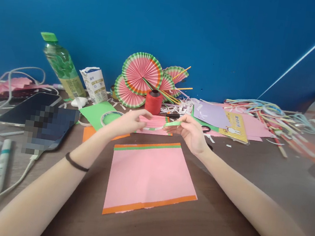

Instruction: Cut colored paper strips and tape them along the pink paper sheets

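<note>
My right hand [193,134] pinches a narrow green paper strip [172,124] between thumb and fingers. To its left, my left hand [133,121] hovers with loosely bent fingers, thumb and index apart; I see nothing held in it. Below both hands lies a pink paper sheet [153,176] with orange and green bands along its far edge and an orange band along its near edge. Behind the hands, a pleated pink paper [157,121] with green and orange edging is partly hidden. A roll of tape [102,117] rests on green paper [97,109] beside my left hand.
Watermelon-patterned paper fans [142,72] lean on the blue wall behind a red thread spool [153,102]. A green-capped bottle [61,64], a carton [95,85], phones [52,130] and a marker [1,167] stand or lie left. Papers [214,114] and thin strips [268,111] lie right.
</note>
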Available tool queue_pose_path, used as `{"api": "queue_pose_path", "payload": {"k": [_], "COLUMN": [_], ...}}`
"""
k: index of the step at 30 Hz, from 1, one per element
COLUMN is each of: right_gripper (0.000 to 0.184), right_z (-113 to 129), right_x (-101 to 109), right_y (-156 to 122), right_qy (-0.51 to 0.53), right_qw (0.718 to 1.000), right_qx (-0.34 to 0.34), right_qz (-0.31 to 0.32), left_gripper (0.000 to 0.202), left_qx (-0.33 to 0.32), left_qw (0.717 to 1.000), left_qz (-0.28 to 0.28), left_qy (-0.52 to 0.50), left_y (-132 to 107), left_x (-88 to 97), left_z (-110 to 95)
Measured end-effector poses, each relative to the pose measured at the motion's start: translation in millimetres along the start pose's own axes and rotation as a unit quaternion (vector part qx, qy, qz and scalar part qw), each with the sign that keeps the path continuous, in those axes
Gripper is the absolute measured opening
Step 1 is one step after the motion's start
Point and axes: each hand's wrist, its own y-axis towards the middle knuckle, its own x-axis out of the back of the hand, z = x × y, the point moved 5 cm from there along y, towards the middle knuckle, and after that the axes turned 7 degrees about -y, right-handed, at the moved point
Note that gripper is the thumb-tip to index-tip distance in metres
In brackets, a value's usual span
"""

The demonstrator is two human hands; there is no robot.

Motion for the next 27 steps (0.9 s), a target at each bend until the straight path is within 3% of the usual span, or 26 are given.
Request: {"api": "queue_pose_path", "payload": {"k": [3,6,13,18,22,25,27], "right_gripper": [0.004,0.005,0.010,0.017,0.018,0.015,0.010], "right_z": [3.7,3.7,-4.9,6.4,16.2,19.5,21.7], "right_x": [-5.2,-4.3,15.3,20.4,4.3,-13.8,-22.0], "right_y": [-0.4,0.3,2.3,-0.5,-2.9,-6.3,-8.9], "right_qy": [0.027,0.025,-0.061,-0.222,-0.311,-0.398,-0.430], "right_qw": [0.999,1.000,0.993,0.960,0.943,0.910,0.889], "right_qx": [0.003,0.005,0.026,0.053,0.078,0.119,0.160], "right_qz": [0.022,0.019,-0.094,-0.164,-0.088,0.000,0.024], "left_gripper": [0.039,0.028,0.020,0.019,0.017,0.017,0.018], "left_qx": [-0.044,-0.064,-0.033,-0.051,-0.078,-0.105,-0.127], "left_qw": [0.983,0.971,0.996,0.999,0.997,0.994,0.991], "left_qz": [0.115,0.151,0.040,-0.002,0.006,0.021,0.032], "left_qy": [-0.135,-0.175,-0.067,-0.015,0.010,0.019,0.018], "left_y": [-4.3,-4.3,0.1,-3.4,-6.0,-7.6,-8.7], "left_x": [-22.5,-29.9,-8.1,-0.8,-7.0,-13.7,-17.8], "left_z": [-16.3,-19.6,-6.4,-14.3,-25.4,-32.5,-36.5]}}
